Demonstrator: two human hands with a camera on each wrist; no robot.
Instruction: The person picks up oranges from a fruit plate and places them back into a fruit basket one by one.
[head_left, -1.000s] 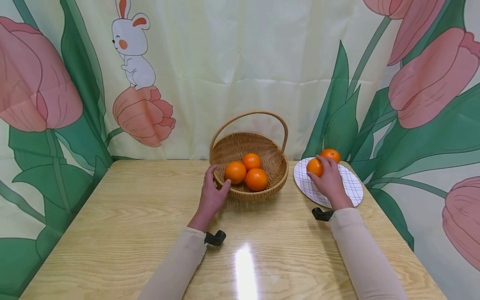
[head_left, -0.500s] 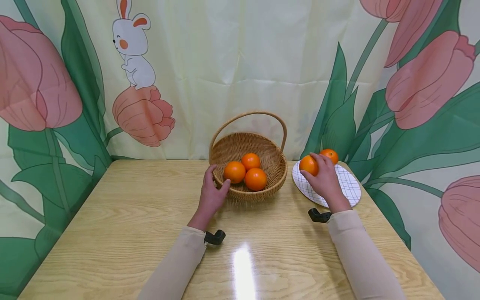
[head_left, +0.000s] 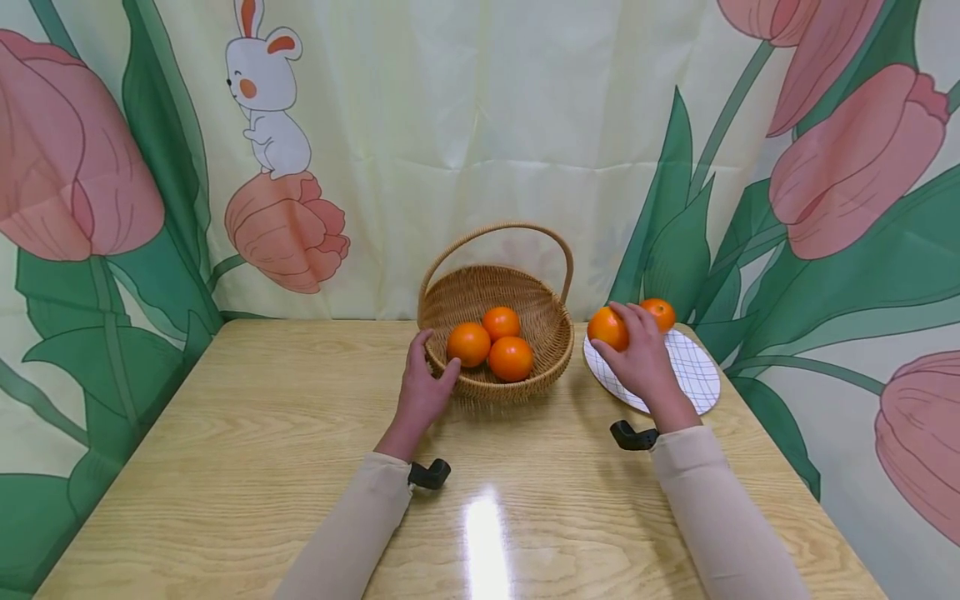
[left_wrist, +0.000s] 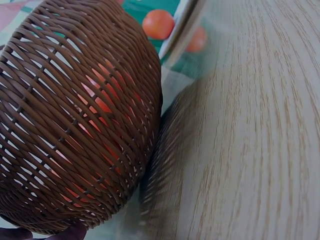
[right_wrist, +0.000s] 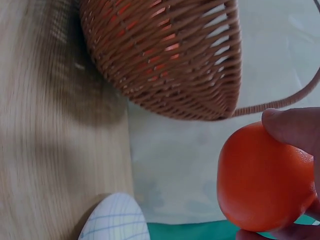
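My right hand (head_left: 640,354) pinches an orange (head_left: 607,329) between thumb and fingers, raised over the left side of a white checked plate (head_left: 693,375). In the right wrist view that orange (right_wrist: 265,177) hangs clear of the plate (right_wrist: 117,220). A second orange (head_left: 658,315) sits at the plate's back edge, just beyond my fingers. My left hand (head_left: 425,392) holds the left front rim of a wicker basket (head_left: 525,283), in which 3 oranges (head_left: 512,358) lie together. Fingertips (left_wrist: 72,232) show at the basket's edge in the left wrist view.
The basket's arched handle (head_left: 498,227) rises at the back. A wooden table (head_left: 285,433) carries basket and plate, both near its far edge. A curtain (head_left: 397,125) printed with tulips and a rabbit hangs right behind. A strip of table separates basket from plate.
My right hand has lifted the orange off the plate and moved it left, toward the basket. My left hand stays at the basket rim.
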